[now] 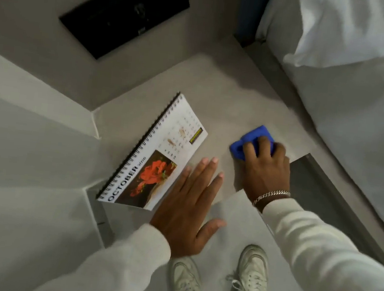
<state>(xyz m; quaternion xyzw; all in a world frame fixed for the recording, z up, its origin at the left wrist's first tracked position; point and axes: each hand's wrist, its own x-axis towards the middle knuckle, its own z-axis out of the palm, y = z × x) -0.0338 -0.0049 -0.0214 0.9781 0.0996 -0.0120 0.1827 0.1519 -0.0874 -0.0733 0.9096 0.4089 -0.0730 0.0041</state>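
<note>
A spiral-bound desk calendar (pixel 153 155) showing October and a red flower picture lies on a grey bedside tabletop (pixel 227 106), with brownish stains on its date grid. My left hand (pixel 188 207) is spread flat with straight fingers at the calendar's near right corner, over the table's front edge. My right hand (pixel 263 168) grips a folded blue cloth (pixel 252 140) and presses it onto the tabletop to the right of the calendar. A chain bracelet sits on that wrist.
A bed with white sheets and a pillow (pixel 355 44) borders the table on the right. A black panel (pixel 127 11) is set in the grey wall behind. My white sneakers (pixel 249 280) stand on the floor below the table edge.
</note>
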